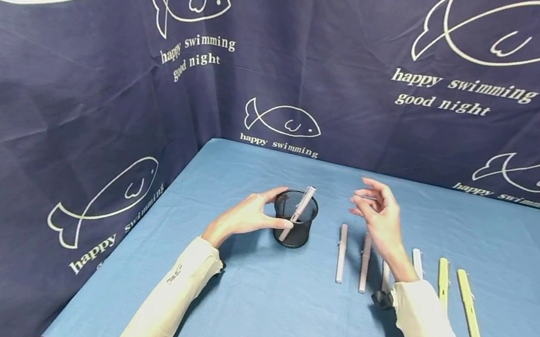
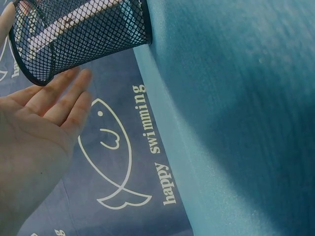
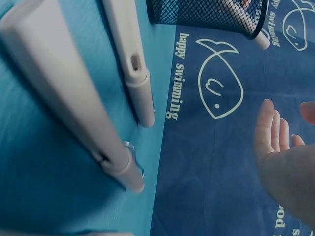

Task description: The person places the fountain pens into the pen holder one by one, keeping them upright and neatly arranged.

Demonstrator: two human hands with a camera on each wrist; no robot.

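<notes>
Left on the counter [image 1: 279, 311]: upright cup [image 1: 299, 235], pen [image 1: 305, 199] leaning inside
Left grip [image 1: 253, 213]: thumb and fingers round cup
Right grip [image 1: 382, 214]: loosely parted, empty
Right of cup: row of pens [image 1: 341, 254]

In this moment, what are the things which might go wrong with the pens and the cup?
The left hand holds the mesh cup near its rim; a sideways push might tip it.
The leaning pen sticks out above the rim, so a hand could knock it.
The right sleeve passes over the row of pens; lowering that arm might push the partly hidden pale pen out of line.
</notes>
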